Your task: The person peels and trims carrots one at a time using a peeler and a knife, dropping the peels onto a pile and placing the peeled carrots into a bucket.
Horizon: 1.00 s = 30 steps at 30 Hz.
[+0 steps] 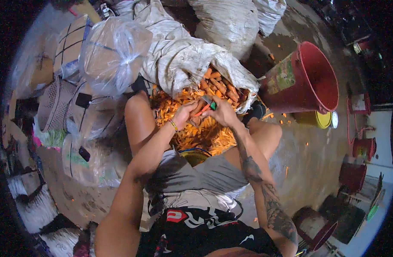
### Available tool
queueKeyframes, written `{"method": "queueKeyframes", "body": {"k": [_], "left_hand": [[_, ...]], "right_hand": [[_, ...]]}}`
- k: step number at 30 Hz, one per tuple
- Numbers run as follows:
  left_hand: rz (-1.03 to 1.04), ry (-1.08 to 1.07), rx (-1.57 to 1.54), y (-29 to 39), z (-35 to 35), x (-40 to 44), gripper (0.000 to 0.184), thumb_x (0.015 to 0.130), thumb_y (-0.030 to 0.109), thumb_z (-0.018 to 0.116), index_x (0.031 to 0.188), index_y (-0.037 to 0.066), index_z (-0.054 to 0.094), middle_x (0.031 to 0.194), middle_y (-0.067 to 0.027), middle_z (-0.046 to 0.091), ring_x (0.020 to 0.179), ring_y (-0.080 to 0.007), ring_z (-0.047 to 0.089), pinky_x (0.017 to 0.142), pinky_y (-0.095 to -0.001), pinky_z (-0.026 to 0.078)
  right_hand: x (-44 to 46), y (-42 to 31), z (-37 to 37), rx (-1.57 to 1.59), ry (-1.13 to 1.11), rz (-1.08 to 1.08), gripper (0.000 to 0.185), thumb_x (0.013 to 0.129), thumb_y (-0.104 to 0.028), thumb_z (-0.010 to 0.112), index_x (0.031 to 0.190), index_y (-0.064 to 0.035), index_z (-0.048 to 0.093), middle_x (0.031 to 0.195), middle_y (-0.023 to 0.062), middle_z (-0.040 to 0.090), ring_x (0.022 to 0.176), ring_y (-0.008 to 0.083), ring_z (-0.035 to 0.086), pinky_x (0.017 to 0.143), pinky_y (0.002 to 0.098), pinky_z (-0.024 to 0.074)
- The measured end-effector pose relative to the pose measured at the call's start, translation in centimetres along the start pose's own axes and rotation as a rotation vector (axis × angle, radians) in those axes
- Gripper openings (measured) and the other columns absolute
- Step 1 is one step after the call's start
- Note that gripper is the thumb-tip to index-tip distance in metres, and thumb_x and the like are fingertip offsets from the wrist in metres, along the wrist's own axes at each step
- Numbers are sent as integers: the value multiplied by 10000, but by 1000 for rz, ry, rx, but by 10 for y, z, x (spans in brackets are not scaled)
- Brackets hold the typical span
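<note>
Over a heap of orange carrot pieces and peelings (222,137), my two hands are close together. My left hand (185,115), with a yellow band at the wrist, is closed around a carrot (199,106). Closed on a small tool with a green and orange handle (212,106), my right hand (223,112) is beside that carrot. The tool's working end is too small to make out. Just beyond them, whole carrots (218,83) spill from the mouth of a white woven sack (175,64). Between my thighs is the rim of a round container (195,155).
A large red bucket (282,83) lies tilted at the right, with a yellow bucket (314,119) next to it. More white sacks (226,25) stand behind. At the left are a plastic-wrapped bundle (112,55) and a woven basket (52,105). Red containers (353,175) are at the far right.
</note>
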<state>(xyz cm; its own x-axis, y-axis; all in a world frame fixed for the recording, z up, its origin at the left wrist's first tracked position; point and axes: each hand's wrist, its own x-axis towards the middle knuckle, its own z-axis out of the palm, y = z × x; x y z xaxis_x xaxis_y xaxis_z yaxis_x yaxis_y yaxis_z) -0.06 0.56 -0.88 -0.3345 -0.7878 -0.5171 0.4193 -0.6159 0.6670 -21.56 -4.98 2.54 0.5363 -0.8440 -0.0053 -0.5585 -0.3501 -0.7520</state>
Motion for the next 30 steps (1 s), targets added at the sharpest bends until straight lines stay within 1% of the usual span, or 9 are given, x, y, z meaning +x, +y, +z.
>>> {"method": "queueKeyframes", "body": {"k": [6,8,9,12,16,21,24,26,30], "left_hand": [[30,-39,-113,-7,-13,3,469,1038,231,474,1468,45,461,1408,-59,572,1133,-169,628,964,-336,510],[-43,-8,-91,-9,-25,11,475,1039,238,477,1471,44,456,1415,-64,565,1156,-175,621,981,-345,506],[39,38,-138,0,-2,2,420,1061,320,456,1442,152,515,904,-3,685,747,-80,634,625,-248,505],[120,48,-21,-11,-10,12,437,1057,304,471,1448,110,501,1067,-21,677,878,-110,659,747,-269,538],[67,-7,-113,8,1,-11,485,1046,235,477,1479,22,435,1403,-66,571,1253,-149,562,1058,-333,456],[119,-29,-3,-5,-10,14,471,1058,294,467,1468,61,469,1355,-29,600,1182,-144,602,996,-321,488],[100,-62,-72,-3,-4,6,465,1060,278,447,1467,53,459,1377,-33,588,1194,-162,602,1012,-338,494],[128,-60,-104,4,-4,0,465,1063,314,449,1463,80,477,1333,-20,604,1110,-147,637,929,-313,527],[145,-22,-104,7,1,1,458,1058,303,466,1462,88,479,1307,-33,619,1098,-151,641,907,-331,545]], "right_hand": [[32,53,-56,-52,537,406,415,817,-327,810,974,-1,607,818,176,715,727,344,703,640,444,535],[25,26,-41,478,375,270,459,818,-353,808,1035,-4,604,845,131,737,750,307,722,668,432,563],[18,11,-22,128,374,-49,393,835,-298,797,1015,-11,597,877,127,731,752,275,711,678,405,554],[24,54,10,-261,366,-248,325,849,-243,786,995,-27,592,953,119,719,772,247,691,700,395,535],[29,23,-52,56,605,449,392,814,-340,813,952,-29,619,795,123,717,711,259,699,651,382,533],[18,48,12,-36,303,-188,567,826,-350,805,1262,-57,592,928,150,727,829,299,715,690,405,544],[25,66,-10,-99,371,140,617,824,-346,804,1320,-68,565,917,159,722,827,330,712,693,414,543],[32,53,-39,43,752,379,594,821,-324,803,1316,-79,585,923,158,724,830,326,714,694,413,542],[15,8,-14,-145,420,-258,405,845,-258,773,1180,-72,639,932,148,731,817,289,718,706,384,552]]}}
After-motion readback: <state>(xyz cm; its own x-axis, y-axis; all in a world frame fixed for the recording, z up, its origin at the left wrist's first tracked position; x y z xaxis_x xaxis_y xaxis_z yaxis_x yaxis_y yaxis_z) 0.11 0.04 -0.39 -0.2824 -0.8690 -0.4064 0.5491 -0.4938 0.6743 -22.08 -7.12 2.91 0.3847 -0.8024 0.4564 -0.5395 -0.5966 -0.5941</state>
